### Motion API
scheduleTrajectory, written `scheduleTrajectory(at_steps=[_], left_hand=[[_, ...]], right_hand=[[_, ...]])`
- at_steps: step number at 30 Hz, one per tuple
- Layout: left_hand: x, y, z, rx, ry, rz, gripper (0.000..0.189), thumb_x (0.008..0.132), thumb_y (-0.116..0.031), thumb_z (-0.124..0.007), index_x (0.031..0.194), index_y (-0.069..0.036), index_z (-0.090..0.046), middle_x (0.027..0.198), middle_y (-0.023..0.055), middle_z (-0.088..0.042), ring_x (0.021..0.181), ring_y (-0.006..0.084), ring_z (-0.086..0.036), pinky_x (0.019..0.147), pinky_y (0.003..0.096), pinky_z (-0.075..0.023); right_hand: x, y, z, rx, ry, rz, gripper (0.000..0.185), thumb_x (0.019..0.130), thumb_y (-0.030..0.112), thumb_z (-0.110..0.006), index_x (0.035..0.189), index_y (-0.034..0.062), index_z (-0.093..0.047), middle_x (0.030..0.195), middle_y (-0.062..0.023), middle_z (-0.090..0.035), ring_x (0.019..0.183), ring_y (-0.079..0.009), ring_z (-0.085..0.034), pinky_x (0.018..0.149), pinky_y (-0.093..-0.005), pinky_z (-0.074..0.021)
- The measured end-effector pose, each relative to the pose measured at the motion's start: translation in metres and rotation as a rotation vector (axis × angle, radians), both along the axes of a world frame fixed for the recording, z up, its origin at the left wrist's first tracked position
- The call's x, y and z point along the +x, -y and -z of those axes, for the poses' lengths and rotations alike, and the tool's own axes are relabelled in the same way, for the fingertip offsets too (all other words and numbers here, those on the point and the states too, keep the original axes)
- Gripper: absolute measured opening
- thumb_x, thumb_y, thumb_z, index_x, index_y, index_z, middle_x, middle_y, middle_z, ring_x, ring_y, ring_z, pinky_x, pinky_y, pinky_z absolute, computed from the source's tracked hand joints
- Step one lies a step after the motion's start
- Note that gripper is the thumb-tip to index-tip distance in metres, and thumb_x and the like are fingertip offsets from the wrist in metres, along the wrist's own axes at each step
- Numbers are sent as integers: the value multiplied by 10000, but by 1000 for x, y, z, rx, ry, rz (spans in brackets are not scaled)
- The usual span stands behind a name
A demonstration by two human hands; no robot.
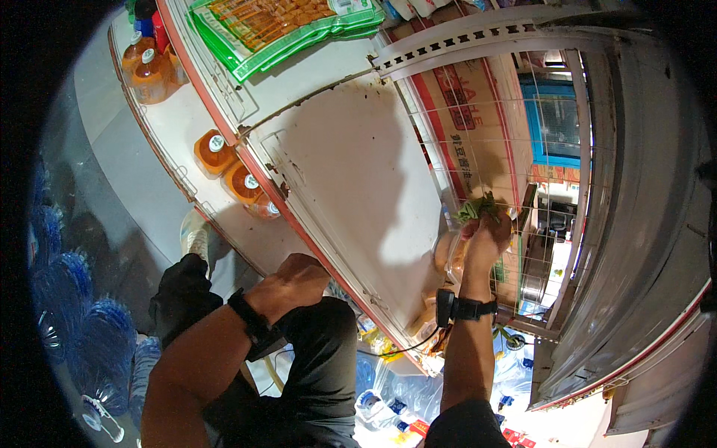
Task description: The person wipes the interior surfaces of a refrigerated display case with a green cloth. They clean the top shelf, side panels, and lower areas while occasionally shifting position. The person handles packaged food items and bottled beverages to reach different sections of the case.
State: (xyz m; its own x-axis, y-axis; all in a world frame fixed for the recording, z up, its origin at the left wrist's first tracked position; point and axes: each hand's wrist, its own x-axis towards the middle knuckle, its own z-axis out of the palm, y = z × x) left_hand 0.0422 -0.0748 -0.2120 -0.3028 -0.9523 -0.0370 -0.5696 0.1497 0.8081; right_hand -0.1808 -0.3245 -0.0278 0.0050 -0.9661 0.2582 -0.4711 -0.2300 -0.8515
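My right hand (pixel 487 232) is raised at the back right of a white metal shelf (pixel 341 145), beside its wire mesh. Its fingers are closed on a crumpled green item (pixel 475 208), perhaps leaves or a cloth. A clear plastic container (pixel 458 259) stands just left of that wrist. My left hand (pixel 294 281) rests near my knee by the shelf's red front edge, its fingers curled; whether it holds anything is hidden. Both wrists wear black straps.
Orange drink bottles (pixel 245 182) line the lower shelf. A green snack package (pixel 291 28) lies at the shelf's far end. Behind the mesh stands a cardboard carton (pixel 456 123). Large clear-blue water bottles (pixel 109 347) stand on the floor at left, others at bottom centre.
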Motion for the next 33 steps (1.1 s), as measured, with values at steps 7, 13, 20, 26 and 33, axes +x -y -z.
scheduleTrajectory(at_steps=[7, 13, 20, 26, 33], left_hand=[[0, -2, -7, 102, 57, 102, 171, 798, -68, -659, 913, -11, -773, 974, 215, -747, 963, 370, -735, 850, 483, -581], [4, -2, -11, 42, 46, 95, 164, 800, -81, -654, 894, -19, -773, 982, 197, -755, 965, 360, -737, 852, 481, -582], [-6, 3, 1, 92, 56, 78, 197, 814, -92, -639, 961, -27, -753, 1001, 203, -756, 982, 357, -736, 846, 494, -583], [-18, -1, 6, 52, 70, 70, 268, 825, -108, -637, 1059, -10, -723, 1014, 223, -751, 994, 368, -733, 839, 513, -581], [-9, 1, 4, 120, 80, 68, 240, 825, -121, -644, 1017, -10, -736, 995, 211, -755, 968, 367, -737, 829, 511, -583]], right_hand=[[-41, -20, -6, -263, -533, 27, 233, 967, 61, -615, 1174, -46, -614, 621, -76, -611, 451, -139, -512, 427, -288, -399], [-11, 15, -1, -652, -749, -159, 265, 973, 107, -643, 1210, -13, -645, 776, -81, -677, 595, -133, -596, 499, -292, -481], [51, 59, 6, -659, -990, -59, 295, 963, 137, -624, 1224, 4, -656, 1005, -210, -759, 849, -255, -762, 642, -372, -589], [106, 73, 4, -565, -817, -148, 298, 986, 220, -604, 1155, -5, -702, 927, -273, -746, 732, -314, -763, 624, -413, -583], [84, 68, -5, -375, -934, -60, 245, 964, 291, -649, 1107, 106, -720, 1000, -186, -755, 809, -293, -762, 657, -424, -603]])
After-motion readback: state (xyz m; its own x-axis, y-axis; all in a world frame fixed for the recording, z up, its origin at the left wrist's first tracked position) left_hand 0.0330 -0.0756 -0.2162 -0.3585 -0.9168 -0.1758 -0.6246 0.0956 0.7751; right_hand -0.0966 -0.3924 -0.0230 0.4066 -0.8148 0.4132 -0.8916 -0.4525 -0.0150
